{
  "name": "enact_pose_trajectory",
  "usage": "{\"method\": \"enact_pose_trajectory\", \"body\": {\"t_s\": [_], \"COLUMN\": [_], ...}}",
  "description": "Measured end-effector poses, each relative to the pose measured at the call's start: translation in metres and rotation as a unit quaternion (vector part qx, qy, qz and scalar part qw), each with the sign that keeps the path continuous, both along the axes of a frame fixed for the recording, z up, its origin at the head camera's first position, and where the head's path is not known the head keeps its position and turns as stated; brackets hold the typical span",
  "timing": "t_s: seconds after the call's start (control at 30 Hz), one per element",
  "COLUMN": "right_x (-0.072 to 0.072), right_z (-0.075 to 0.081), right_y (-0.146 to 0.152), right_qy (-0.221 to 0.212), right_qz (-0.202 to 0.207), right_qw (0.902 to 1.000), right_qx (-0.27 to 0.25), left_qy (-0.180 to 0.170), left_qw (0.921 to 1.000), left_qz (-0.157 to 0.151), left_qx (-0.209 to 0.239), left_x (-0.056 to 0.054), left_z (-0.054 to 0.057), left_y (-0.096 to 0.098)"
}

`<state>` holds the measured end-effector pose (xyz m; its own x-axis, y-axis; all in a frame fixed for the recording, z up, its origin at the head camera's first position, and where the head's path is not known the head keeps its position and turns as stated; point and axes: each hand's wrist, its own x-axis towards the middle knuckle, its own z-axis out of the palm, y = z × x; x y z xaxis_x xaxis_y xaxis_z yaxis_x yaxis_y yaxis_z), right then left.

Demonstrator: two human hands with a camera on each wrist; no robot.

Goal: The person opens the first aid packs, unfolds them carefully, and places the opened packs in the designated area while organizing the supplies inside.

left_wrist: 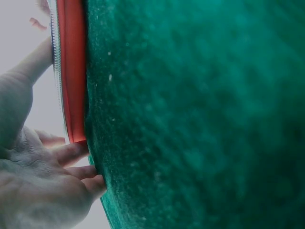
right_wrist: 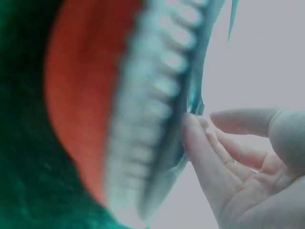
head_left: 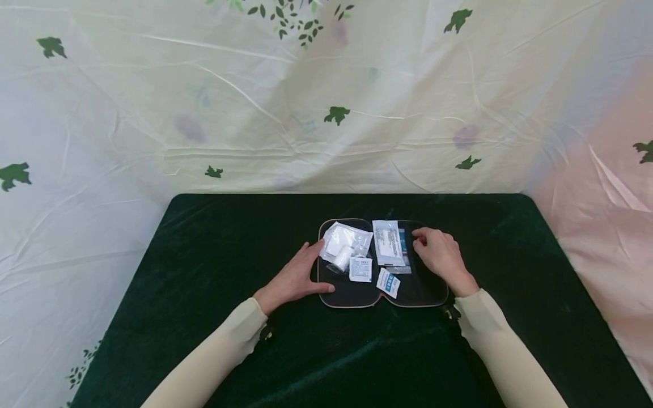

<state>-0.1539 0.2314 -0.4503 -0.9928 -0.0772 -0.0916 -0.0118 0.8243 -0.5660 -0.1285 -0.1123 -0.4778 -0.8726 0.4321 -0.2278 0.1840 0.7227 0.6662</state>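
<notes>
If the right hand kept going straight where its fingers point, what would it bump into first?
Probably the bluish packet poking out from under the printed white packet. The fingertips of the right hand point that way, but height is unclear, so it might pass over.

- The opened case (head_left: 347,296) lies on the bench (head_left: 229,255), halves side by side.
- In the case's left half, packets (head_left: 343,235) sit toward the back; a roll (head_left: 342,258) lies before them, one sachet (head_left: 360,270) to its right.
- In the case's right half, an upper packet (head_left: 388,242) overlaps a lower packet (head_left: 402,270); another sachet (head_left: 389,283) lies before both.
- Left grip (head_left: 291,281): at the case's left edge.
- Right grip (head_left: 441,255): at the case's right half.
- Hanging cloth (head_left: 229,124): behind the case.
</notes>
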Motion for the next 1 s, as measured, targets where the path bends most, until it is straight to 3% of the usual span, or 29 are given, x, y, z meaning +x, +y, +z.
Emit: {"method": "enact_pose_trajectory", "body": {"t_s": [0.3,0.6,0.83,1.0], "right_x": [-0.005,-0.009,-0.011,-0.011], "right_z": [0.001,-0.006,-0.008,-0.01], "right_y": [-0.014,-0.026,-0.029,-0.03], "right_qy": [0.007,-0.045,-0.056,-0.058], "right_qz": [0.006,0.006,0.028,0.011], "right_qw": [0.9992,0.999,0.9979,0.9983], "right_qx": [-0.04,-0.005,0.015,0.0], "left_qy": [-0.003,-0.005,-0.001,-0.001], "left_qw": [1.0,1.0,1.0,1.0], "left_qz": [0.002,0.002,-0.002,-0.003], "left_qx": [-0.003,-0.001,0.001,0.0], "left_x": [0.0,0.001,0.001,0.0], "left_z": [-0.001,0.001,0.0,-0.001], "left_y": [0.0,0.0,0.0,0.0]}}
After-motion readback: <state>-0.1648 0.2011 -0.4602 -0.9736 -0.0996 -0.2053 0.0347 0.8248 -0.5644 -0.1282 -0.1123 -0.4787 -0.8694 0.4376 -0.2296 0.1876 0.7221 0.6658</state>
